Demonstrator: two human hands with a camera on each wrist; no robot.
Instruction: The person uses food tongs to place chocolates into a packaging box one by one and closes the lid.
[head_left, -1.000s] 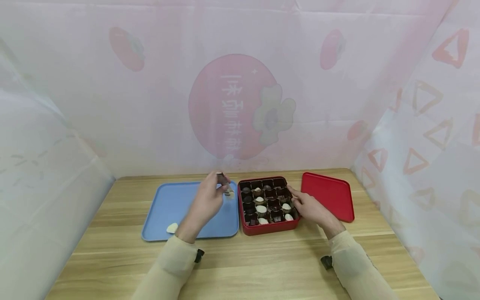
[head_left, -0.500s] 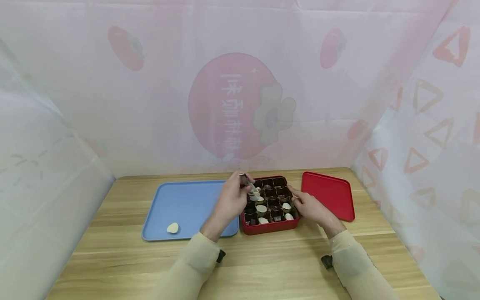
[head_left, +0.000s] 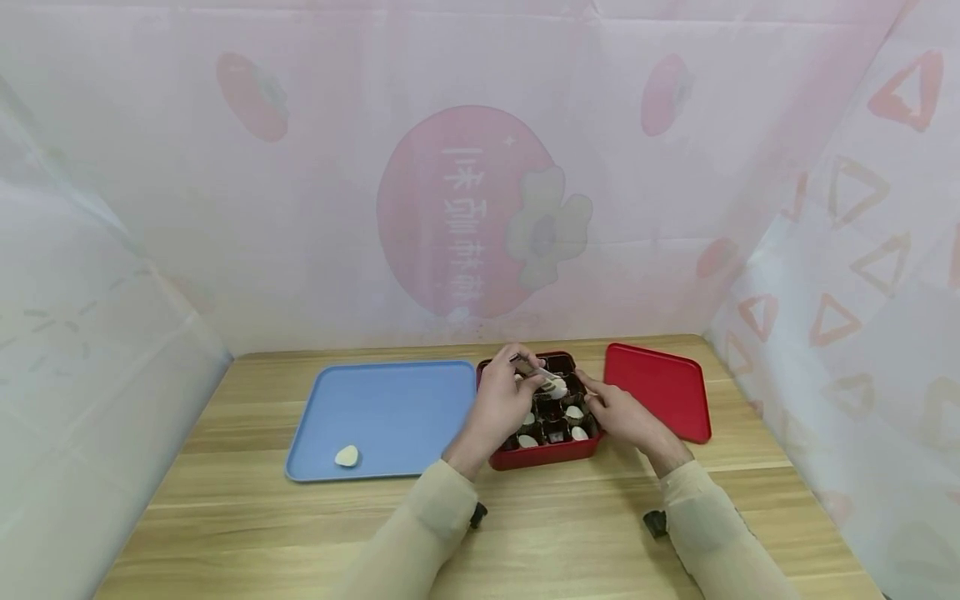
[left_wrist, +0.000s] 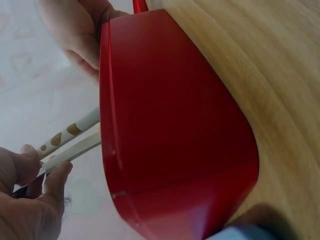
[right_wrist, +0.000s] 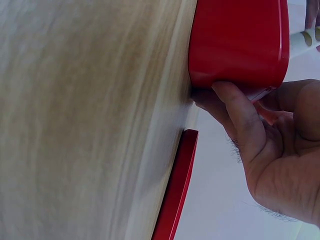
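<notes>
My left hand [head_left: 504, 402] pinches a pair of small tongs [head_left: 534, 371] over the red box [head_left: 543, 455]; in the left wrist view the tongs' pale arms [left_wrist: 70, 134], one with golden-brown spots, reach past the rim. A whitish piece shows at the tips in the head view, seemingly held there. Dark divided compartments in the box contain white chocolates [head_left: 574, 414] and darker ones, partly hidden by my left hand. My right hand [head_left: 624, 414] grips the box's right side; in the right wrist view its fingers [right_wrist: 243, 117] press the outer wall.
Left of the box lies a blue tray [head_left: 382, 408] bearing one white chocolate [head_left: 347, 456]. A red lid [head_left: 660, 392] rests on the wooden table [head_left: 225, 517] to the right. Printed cloth [head_left: 315, 225] encloses the back and sides.
My left hand has carried the tongs rightward from above the blue tray to over the box's right half. My right hand has stayed at the box's side.
</notes>
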